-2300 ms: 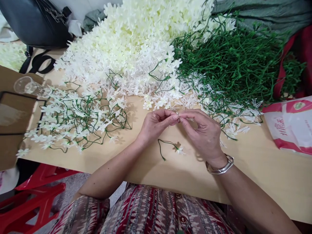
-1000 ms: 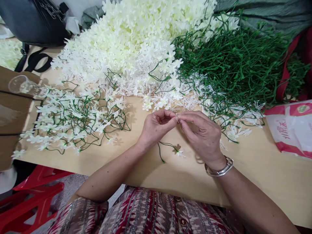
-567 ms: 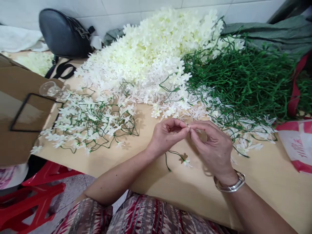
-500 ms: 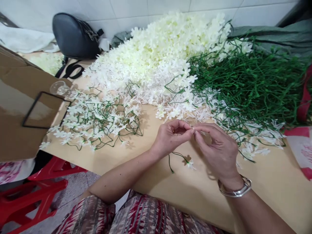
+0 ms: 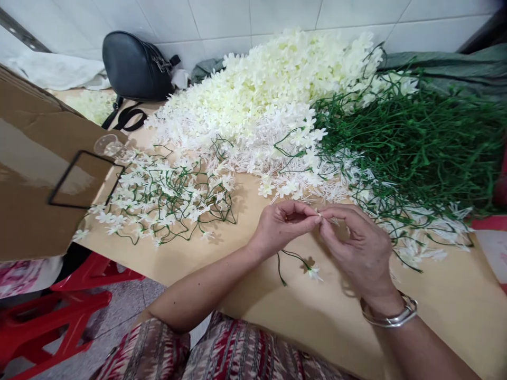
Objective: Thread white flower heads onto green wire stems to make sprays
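Fingertips (image 5: 311, 211) of the left hand (image 5: 279, 227) and the right hand (image 5: 362, 245) meet in front of the person, almost touching each other. Each hand is closed to a narrow pinch, thumb against forefinger, and between them they hold a small pale piece (image 5: 319, 213), too tiny and too covered to make out fully. A silver bracelet (image 5: 392, 316) circles the right wrist.

Just below the hands, between the two forearms, a single flower (image 5: 315, 273) on a bent green stem lies on the tan table (image 5: 455, 293). To the left of the hands spreads a loose tangle of white flowers on green stems (image 5: 174, 198). Beyond the hands lie thin white bits (image 5: 273, 142), and behind these rises a big heap of cream flowers (image 5: 277, 79). A dark mound of green stems (image 5: 420, 142) sits against its right side, partly over the white bits.

Farther out, a clear plastic cup (image 5: 108, 144) lies next to a cardboard box (image 5: 39, 142) at the left. A black bag (image 5: 132, 66) stands near the tiled wall (image 5: 283, 16). A red stool (image 5: 59, 322) shows below the table's left edge, and a patterned shirt (image 5: 241, 348) fills the bottom middle.
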`<state>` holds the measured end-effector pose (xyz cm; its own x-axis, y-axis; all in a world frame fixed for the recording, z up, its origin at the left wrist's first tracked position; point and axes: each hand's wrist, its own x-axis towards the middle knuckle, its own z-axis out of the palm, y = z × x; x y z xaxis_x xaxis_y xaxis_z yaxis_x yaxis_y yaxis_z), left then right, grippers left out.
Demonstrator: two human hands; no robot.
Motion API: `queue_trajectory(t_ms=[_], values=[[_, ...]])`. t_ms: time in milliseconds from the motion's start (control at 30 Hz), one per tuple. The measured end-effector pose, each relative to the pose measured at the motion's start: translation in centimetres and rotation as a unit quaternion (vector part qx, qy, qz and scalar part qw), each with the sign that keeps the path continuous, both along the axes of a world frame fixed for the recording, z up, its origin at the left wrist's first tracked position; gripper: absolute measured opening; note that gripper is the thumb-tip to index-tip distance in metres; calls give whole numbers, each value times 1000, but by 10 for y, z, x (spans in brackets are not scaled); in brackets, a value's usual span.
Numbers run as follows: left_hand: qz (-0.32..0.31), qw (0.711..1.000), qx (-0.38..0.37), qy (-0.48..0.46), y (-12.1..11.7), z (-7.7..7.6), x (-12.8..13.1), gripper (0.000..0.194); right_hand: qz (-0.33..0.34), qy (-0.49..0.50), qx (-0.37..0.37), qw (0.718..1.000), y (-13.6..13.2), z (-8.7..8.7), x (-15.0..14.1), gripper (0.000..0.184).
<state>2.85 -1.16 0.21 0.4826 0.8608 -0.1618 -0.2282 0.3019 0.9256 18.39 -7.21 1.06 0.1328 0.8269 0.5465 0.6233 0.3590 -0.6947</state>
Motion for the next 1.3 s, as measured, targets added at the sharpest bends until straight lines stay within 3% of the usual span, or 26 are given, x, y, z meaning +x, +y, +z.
queue_trajectory(t_ms=[200,367,600,900,1000,1133,1300], values=[[-13,1000,22,4,6,1,0,47,-4,95,-64,993,0,-1,-3,4],[2,999,48,13,6,2,-2,40,12,191,-106,976,0,-5,0,7],[23,996,83,38,5,2,-4,34,-1,125,-74,989,-2,-6,0,4],[36,994,98,38,3,1,-2,31,-14,114,-67,991,-1,-3,-1,5],[30,993,106,30,3,-2,-2,32,-12,182,-120,976,-2,-3,-1,8],[43,985,158,54,5,-2,-4,32,-3,296,-216,931,-1,-1,2,18],[27,969,231,85,7,1,-6,26,27,371,-272,887,-1,-4,7,28]])
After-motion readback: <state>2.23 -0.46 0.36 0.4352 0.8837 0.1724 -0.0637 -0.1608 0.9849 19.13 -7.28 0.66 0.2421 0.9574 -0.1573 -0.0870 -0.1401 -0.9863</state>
